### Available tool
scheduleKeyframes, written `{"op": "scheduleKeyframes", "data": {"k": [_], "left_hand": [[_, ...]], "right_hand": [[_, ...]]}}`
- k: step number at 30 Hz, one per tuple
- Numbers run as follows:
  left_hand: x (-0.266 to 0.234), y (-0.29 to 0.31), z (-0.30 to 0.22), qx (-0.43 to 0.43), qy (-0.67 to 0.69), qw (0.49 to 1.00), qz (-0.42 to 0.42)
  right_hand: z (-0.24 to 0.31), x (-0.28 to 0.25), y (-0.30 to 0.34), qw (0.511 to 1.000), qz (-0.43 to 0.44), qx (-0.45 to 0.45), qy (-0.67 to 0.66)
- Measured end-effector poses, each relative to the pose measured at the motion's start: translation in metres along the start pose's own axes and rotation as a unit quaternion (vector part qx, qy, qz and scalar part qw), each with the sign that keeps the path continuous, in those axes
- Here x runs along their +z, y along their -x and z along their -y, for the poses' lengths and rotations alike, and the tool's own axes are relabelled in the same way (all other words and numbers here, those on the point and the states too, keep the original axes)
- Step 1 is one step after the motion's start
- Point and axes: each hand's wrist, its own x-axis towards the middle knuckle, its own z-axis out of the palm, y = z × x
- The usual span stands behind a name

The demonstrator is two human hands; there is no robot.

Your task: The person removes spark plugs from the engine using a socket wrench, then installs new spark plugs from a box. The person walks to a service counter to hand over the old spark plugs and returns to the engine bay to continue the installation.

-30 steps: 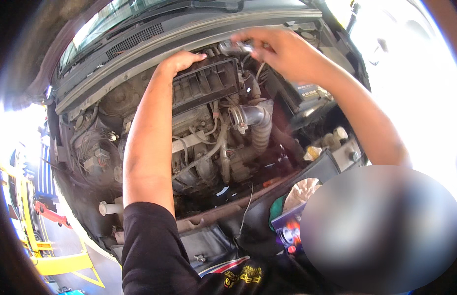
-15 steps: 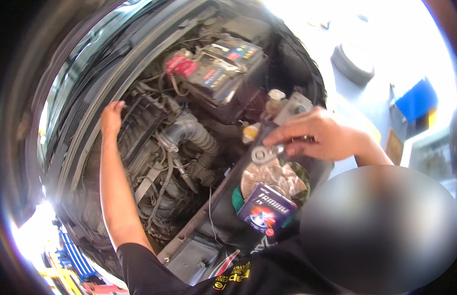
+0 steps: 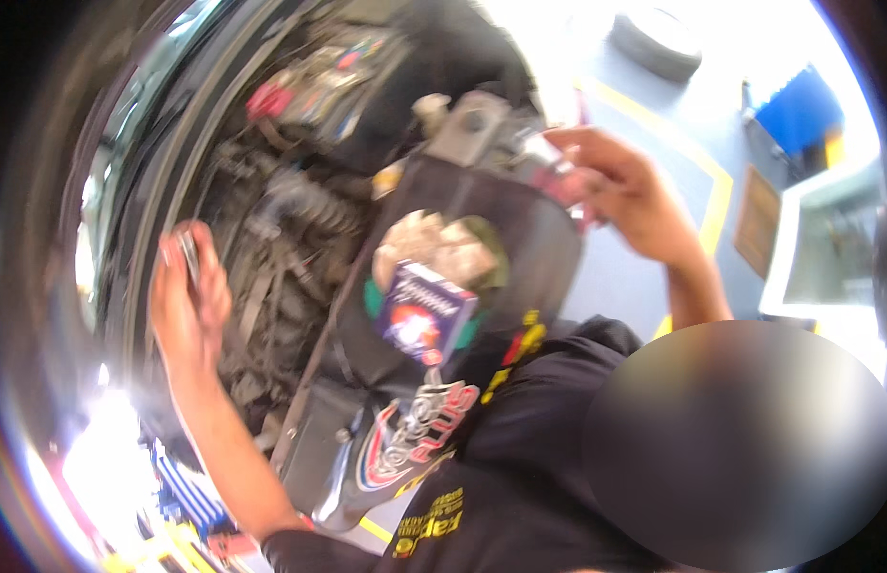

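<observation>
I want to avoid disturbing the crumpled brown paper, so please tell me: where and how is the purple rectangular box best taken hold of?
Probably grip the purple rectangular box by its opposite left and right edges, near the lower end, coming from the black shirt's side: that end faces the shirt, while crumpled brown paper borders the upper edge.

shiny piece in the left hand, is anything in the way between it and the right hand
Nothing visible does. Between the shiny piece in the left hand and the right hand is an open gap; the engine bay and black cover appear to lie below it. Blur hides fine detail.
</observation>
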Motion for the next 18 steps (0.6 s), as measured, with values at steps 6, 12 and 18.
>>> {"op": "scheduleKeyframes", "data": {"k": [6, 12, 18], "left_hand": [[0.093, 0.102, -0.024, -0.103, -0.148, 0.959, 0.218], [0.195, 0.085, -0.017, -0.04, -0.22, 0.933, 0.281], [0.362, 0.045, -0.031, -0.044, -0.247, 0.883, 0.398]], "right_hand": [[-0.019, -0.003, 0.023, 0.995, 0.042, -0.073, 0.053], [-0.032, -0.087, 0.056, 0.997, 0.077, 0.018, -0.021], [-0.087, -0.205, 0.083, 0.998, 0.011, 0.06, -0.033]]}}
